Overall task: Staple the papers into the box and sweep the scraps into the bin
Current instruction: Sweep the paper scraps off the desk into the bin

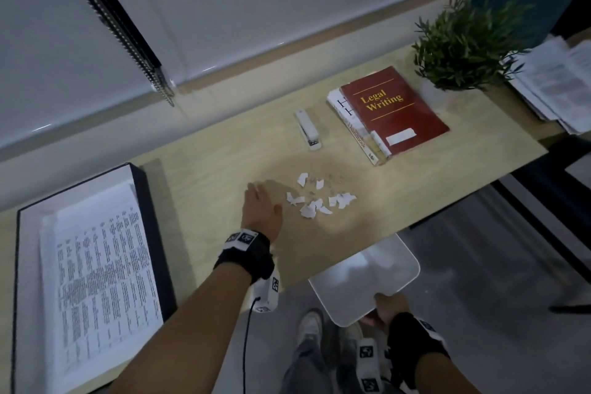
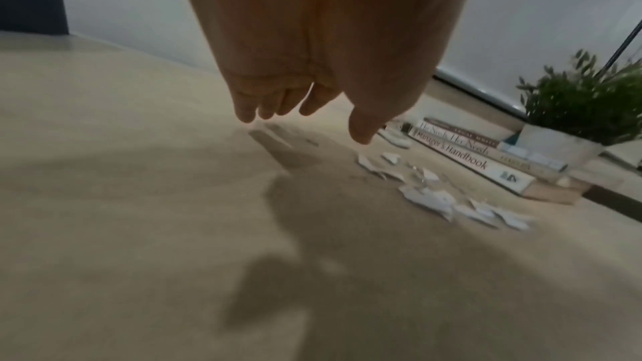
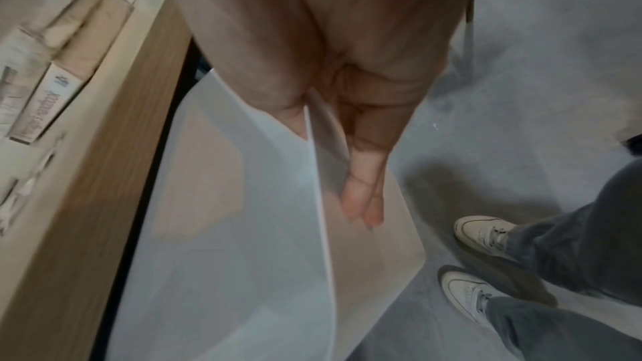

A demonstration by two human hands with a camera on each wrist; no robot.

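Torn white paper scraps point(image 1: 319, 197) point(image 2: 441, 191) lie in a loose cluster mid-desk. My left hand point(image 1: 260, 203) point(image 2: 305, 114) hovers just left of them, fingers straight, holding nothing. My right hand point(image 1: 388, 307) point(image 3: 347, 174) pinches the near wall of a white bin point(image 1: 364, 278) point(image 3: 243, 229), held below the desk's front edge under the scraps. A white stapler point(image 1: 307, 128) lies beyond the scraps. Printed papers point(image 1: 102, 269) rest in a black box point(image 1: 153, 233) at the left.
A red book on a stack of books point(image 1: 391, 110) point(image 2: 476, 158) and a potted plant point(image 1: 463, 41) point(image 2: 583, 109) stand at the back right. More papers point(image 1: 559, 86) lie at the far right. My shoes point(image 3: 483, 232) stand on grey floor beside the bin.
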